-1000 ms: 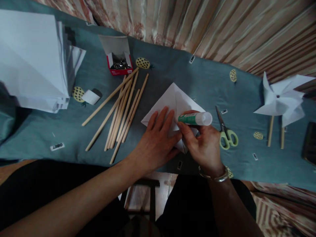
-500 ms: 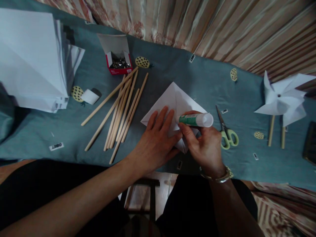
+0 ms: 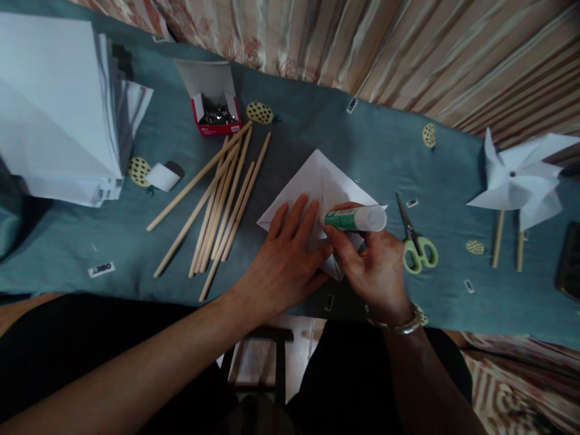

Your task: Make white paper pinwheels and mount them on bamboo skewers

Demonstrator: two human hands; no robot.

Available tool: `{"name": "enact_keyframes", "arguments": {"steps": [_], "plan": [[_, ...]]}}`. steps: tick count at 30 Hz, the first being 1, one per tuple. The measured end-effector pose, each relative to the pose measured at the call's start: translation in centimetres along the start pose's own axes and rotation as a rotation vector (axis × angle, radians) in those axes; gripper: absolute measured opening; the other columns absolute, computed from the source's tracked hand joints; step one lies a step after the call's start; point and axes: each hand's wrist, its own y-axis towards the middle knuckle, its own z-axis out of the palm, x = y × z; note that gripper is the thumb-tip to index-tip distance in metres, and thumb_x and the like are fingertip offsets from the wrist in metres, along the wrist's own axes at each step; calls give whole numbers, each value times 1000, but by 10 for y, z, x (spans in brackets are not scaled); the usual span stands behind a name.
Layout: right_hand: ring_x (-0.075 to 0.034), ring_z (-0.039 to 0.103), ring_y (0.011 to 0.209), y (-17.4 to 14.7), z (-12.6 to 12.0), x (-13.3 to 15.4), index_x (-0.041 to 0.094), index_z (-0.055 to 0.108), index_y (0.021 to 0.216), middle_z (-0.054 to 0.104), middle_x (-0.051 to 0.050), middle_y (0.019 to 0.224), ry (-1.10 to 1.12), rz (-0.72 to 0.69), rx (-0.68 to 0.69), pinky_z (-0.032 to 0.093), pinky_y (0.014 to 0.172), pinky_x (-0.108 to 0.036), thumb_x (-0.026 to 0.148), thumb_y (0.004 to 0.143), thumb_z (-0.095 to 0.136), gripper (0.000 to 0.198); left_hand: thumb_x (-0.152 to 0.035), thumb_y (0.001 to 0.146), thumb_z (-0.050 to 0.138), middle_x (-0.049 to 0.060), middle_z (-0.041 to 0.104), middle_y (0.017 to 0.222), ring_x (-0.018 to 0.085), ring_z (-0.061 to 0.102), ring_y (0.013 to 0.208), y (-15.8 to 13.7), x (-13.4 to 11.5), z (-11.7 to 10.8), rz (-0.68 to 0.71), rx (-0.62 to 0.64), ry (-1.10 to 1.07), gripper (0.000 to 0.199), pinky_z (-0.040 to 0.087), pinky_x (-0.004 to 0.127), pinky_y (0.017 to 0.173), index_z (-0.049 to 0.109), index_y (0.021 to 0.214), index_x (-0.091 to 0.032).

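A white square of paper (image 3: 312, 175) with crease lines lies turned like a diamond on the table, partly hidden by both hands. My left hand (image 3: 290, 257) rests flat on its left part, fingers spread. In my right hand (image 3: 378, 260) is a green and white glue stick (image 3: 356, 219), tilted over the middle of the paper with its lower end against or just above the sheet. Green-handled scissors (image 3: 417, 241) lie right of that hand. Several wooden sticks (image 3: 222, 205) are heaped left of the paper.
A tall stack of white paper (image 3: 49, 103) stands at the left. Behind the sticks is an open red box (image 3: 219, 128) of small metal pieces. Paper pinwheels (image 3: 514, 175) on sticks lie at the right, near a dark object (image 3: 568, 260) at the edge. A small white piece (image 3: 163, 177) lies left of the sticks.
My right hand and the glue stick have shifted slightly left over the paper. The left hand stays where it was on the sheet.
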Motion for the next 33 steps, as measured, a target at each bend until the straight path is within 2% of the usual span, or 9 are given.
{"name": "enact_keyframes", "arguments": {"steps": [7, 24, 33], "plan": [[-25, 71, 90, 2, 1, 2, 19, 66, 107, 74, -8, 103, 21, 24, -18, 58, 83, -40, 31, 90, 62, 21, -42, 83, 71, 21, 31, 157, 46, 18, 147, 0, -1, -1, -9, 2, -5, 49, 23, 66, 115, 60, 123, -18], [-25, 72, 95, 6, 5, 3, 17, 67, 108, 75, -10, 104, 56, 75, -43, 58, 86, -41, 31, 91, 63, 23, -41, 84, 70, 19, 30, 158, 44, 17, 148, 0, -2, -3, -19, 10, -13, 50, 23, 66, 116, 57, 127, -20], [-23, 73, 90, 6, 3, 2, 16, 68, 107, 75, -9, 100, 19, 82, -47, 58, 84, -38, 32, 91, 62, 23, -42, 82, 72, 21, 28, 158, 46, 17, 148, -1, -1, -1, -9, 10, -4, 58, 23, 65, 115, 53, 132, -20]]}}
